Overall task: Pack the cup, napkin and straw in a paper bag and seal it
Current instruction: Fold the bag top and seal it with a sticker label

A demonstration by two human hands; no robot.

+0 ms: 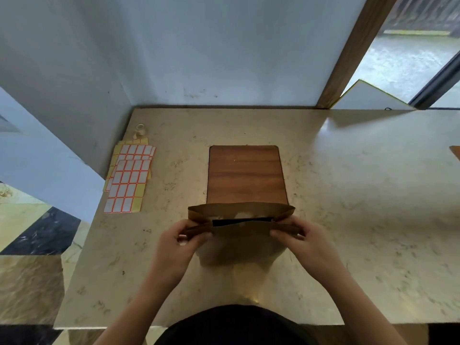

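Both hands are on the paper bag, which stands upright just in front of the wooden board and nearer to me than it. My left hand pinches the bag's left top corner, fingers curled over the folded edge; my right hand pinches the right top corner the same way. Between them the bag's mouth is narrowed to a slit, with the far lip standing up against the board's near edge and the near lip folded toward me. Through the slit I see only a dark strip and some pale patches on the inner wall; I cannot tell what lies inside.

Going by size from the board outward: the marble-patterned table carries it all. Well to the board's left lie sheets of stickers, white labels edged in orange on yellow backing, overlapping one another. Just beyond those sheets, toward the wall, stands a small roll of tape.
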